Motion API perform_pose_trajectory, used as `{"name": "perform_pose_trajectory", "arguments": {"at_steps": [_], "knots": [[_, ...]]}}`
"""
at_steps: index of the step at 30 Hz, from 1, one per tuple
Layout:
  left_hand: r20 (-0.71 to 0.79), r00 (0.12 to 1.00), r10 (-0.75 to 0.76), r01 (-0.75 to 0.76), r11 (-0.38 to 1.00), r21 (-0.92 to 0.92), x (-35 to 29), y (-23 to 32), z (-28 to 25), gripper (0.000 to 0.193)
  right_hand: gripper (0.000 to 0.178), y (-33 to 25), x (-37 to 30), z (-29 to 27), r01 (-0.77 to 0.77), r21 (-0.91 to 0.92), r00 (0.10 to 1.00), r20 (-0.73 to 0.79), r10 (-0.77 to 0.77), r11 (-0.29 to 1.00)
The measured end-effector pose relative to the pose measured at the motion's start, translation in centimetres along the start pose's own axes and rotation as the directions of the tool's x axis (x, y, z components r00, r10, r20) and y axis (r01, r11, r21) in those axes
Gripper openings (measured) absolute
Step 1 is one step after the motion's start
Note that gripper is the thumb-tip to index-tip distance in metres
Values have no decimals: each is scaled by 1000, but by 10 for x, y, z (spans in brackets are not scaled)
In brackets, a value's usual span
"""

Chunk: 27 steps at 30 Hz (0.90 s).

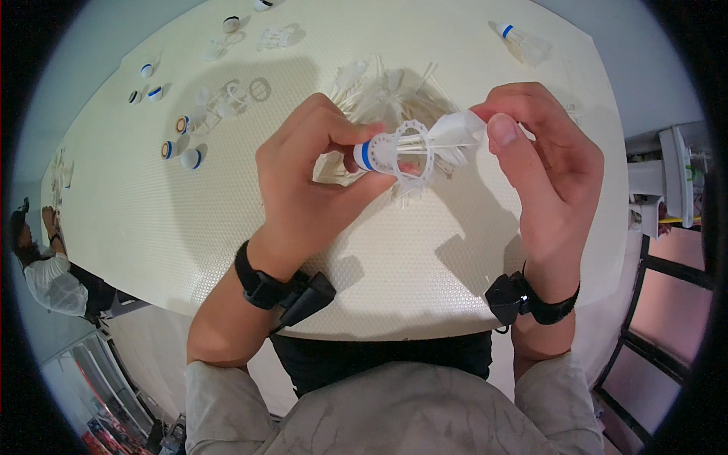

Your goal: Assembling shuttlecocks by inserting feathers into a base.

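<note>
Over the feather pile (390,87), our left hand (299,163) pinches the shuttle (385,154) by its base; our right hand (553,155) seems to pinch a feather (455,130) by its tip. We're likely fitting feathers; next calls for a steady base, gentle straightening.

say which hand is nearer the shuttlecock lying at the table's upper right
Right: the right hand is below the shuttlecock in the view; the left hand is farther away, to its lower left.
</note>
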<state>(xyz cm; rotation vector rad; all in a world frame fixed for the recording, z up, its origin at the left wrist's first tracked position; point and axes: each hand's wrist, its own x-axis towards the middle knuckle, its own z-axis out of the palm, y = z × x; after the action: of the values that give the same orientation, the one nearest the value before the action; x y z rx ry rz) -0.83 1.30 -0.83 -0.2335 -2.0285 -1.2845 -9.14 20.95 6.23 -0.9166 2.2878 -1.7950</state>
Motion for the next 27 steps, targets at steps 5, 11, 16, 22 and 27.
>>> {"name": "perform_pose_trajectory", "arguments": {"at_steps": [5, 11, 16, 22, 27], "knots": [[-8, 1000, 8, -7, 998, 56, -1, 1, -2, 31, 5, 7, 1, -3, 60, -53, 998, 40, -57, 997], [91, 995, -28, 15, 991, 136, -4, 6, -8, 38, 2, 8, 1, -4, 76, -85, 996, 41, -73, 993], [39, 997, 73, -79, 982, 172, 2, 8, -4, 31, 1, 8, 1, -5, 70, -41, 996, 52, -68, 997], [14, 999, 49, -50, 992, 117, 0, 7, -1, 30, 2, 9, -1, -4, 80, -7, 995, 56, -80, 997], [39, 998, 39, -45, 985, 165, 0, 7, -3, 30, 3, 10, -1, -4, 76, 18, 995, 61, -77, 997]]}}
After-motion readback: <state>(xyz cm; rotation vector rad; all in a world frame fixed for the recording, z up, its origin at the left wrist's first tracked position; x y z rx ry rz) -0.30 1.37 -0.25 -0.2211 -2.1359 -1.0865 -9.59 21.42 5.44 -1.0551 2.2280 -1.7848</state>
